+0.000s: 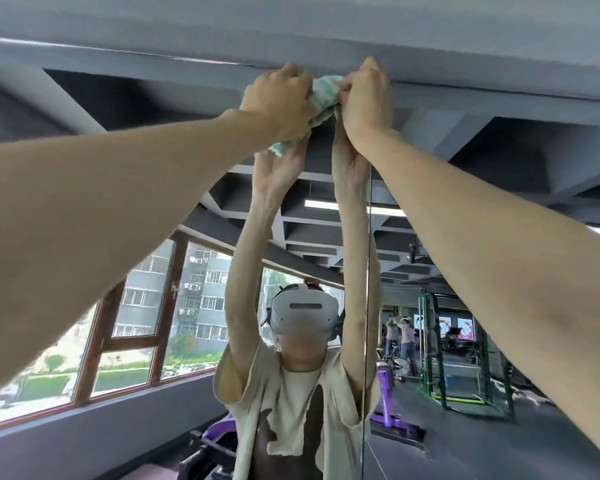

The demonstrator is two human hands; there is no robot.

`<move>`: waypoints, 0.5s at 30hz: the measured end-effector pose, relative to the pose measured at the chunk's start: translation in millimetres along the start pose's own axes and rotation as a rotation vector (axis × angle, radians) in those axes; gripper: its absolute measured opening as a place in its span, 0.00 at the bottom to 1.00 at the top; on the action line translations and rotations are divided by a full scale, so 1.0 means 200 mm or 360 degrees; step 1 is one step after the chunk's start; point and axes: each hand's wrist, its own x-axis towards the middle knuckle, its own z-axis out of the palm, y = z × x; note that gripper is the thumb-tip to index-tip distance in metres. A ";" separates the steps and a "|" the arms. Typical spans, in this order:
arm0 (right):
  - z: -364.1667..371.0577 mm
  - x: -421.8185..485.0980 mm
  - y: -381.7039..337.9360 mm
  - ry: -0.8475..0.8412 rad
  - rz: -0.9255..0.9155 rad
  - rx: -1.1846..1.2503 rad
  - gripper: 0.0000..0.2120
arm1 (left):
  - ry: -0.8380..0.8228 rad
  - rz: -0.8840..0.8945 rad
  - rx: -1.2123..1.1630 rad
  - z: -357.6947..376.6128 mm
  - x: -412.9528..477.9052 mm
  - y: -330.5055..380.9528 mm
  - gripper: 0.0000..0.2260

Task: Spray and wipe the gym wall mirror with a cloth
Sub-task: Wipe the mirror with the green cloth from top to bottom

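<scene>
Both my arms reach high up to the top edge of the wall mirror [465,140]. My left hand [278,98] and my right hand [366,95] both grip a bunched white and light-green cloth [323,98], pressed against the glass just below the grey wall band. A tail of the cloth [281,147] hangs under my left hand. The mirror shows my reflection with raised arms meeting my real hands. No spray bottle is in view.
A vertical seam [370,271] between mirror panels runs down just right of my reflection. The mirror reflects windows [136,323] at left, purple gym equipment [385,403] and a green rack [433,344] at right, with a dark beamed ceiling above.
</scene>
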 end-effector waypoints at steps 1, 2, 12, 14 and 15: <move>-0.01 -0.02 0.01 -0.0029 0.0027 0.0047 0.10 | -0.0037 0.0014 -0.0035 -0.01 -0.01 -0.01 0.15; -0.01 -0.06 0.01 -0.0054 0.0039 0.0106 0.10 | -0.0064 0.0028 -0.0054 -0.03 -0.03 -0.01 0.14; -0.31 -0.98 0.15 -0.0228 -0.0399 0.0449 0.08 | -0.0070 0.0435 -0.0223 0.06 -0.82 0.04 0.12; -0.37 -1.18 0.15 -0.0304 -0.0419 0.0448 0.09 | 0.0044 0.0584 -0.0200 0.09 -1.05 0.06 0.11; -0.39 -1.28 0.14 -0.0360 -0.0425 0.0446 0.09 | 0.0074 0.0666 -0.0180 0.10 -1.16 0.07 0.10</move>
